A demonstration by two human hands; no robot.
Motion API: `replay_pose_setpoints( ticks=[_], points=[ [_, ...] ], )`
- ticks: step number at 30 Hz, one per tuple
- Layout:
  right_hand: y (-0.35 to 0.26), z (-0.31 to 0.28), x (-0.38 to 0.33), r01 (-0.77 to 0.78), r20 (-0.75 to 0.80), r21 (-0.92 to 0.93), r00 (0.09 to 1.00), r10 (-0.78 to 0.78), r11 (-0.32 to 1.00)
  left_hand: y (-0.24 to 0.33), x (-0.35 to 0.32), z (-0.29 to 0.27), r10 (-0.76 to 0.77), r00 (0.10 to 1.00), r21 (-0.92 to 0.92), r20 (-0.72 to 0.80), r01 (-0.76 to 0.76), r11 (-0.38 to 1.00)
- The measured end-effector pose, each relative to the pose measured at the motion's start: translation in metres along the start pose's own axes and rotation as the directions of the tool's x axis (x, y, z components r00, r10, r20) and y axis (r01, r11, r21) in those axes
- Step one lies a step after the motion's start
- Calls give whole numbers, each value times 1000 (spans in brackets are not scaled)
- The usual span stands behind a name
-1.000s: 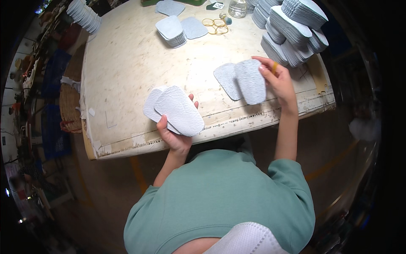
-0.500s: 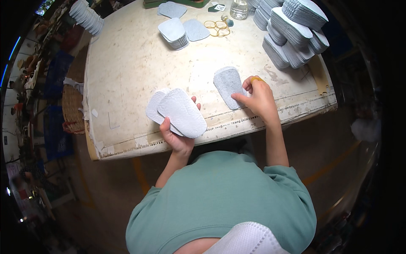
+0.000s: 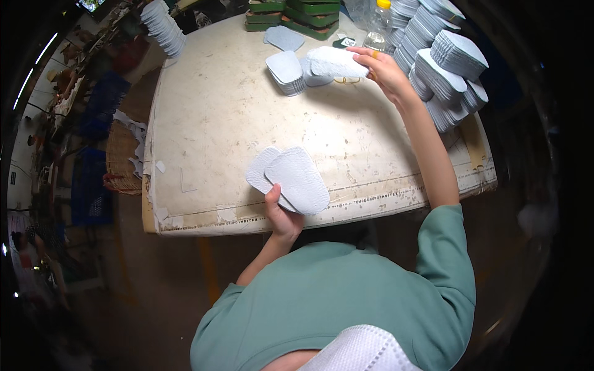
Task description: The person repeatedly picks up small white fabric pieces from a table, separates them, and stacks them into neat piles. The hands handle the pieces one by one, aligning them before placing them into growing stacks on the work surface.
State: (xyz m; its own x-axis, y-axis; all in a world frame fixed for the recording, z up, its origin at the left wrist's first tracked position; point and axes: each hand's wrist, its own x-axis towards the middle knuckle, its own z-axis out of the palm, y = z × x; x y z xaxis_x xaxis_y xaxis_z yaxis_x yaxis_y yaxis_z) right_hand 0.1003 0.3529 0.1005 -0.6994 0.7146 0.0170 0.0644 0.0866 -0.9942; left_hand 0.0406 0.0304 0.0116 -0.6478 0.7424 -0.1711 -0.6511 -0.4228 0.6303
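Observation:
My left hand (image 3: 284,216) grips a few white, rounded fabric pads (image 3: 297,180) that overlap like a fan above the table's near edge. Farther off, my right hand (image 3: 385,71) is closed on the end of another pale pad (image 3: 337,62), raised and tilted over the table. Just left of that pad stands a short stack of pads (image 3: 286,73). A flat grey pad (image 3: 317,79) beside the stack is partly covered by the raised one. Yellow rubber bands (image 3: 348,80) show a little beneath it. A yellow band sits around a finger of my right hand.
Tall bundles of grey pads (image 3: 448,68) are piled at the right edge. A clear bottle with a yellow cap (image 3: 378,26) stands beside them. Green trays (image 3: 312,17) and loose pads (image 3: 284,38) lie at the back. Another stack (image 3: 163,29) rises far left, and a wicker basket (image 3: 124,157) stands left of the table (image 3: 210,123).
My right hand has lifted the grey pad from the near table and carried it away from me toward the stack. My left hand still grips its pads. The view has shifted.

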Motion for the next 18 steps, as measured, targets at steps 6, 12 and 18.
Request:
replay_pose_setpoints(
  ticks=[6, 12, 18],
  points=[
    [13, 36, 124, 18, -63, 197, 998, -6, 980, -1, -1, -1, -8, 1000, 8, -6, 8, 1000],
    [44, 44, 157, -120, -238, 104, 961, 142, 987, -2, 0, -3, 14, 1000, 30, -6, -14, 999],
    [20, 21, 41, -65, 160, 24, 985, 60, 998, -1, 0, -3, -26, 999, 10, 28, 26, 1000]
  ],
)
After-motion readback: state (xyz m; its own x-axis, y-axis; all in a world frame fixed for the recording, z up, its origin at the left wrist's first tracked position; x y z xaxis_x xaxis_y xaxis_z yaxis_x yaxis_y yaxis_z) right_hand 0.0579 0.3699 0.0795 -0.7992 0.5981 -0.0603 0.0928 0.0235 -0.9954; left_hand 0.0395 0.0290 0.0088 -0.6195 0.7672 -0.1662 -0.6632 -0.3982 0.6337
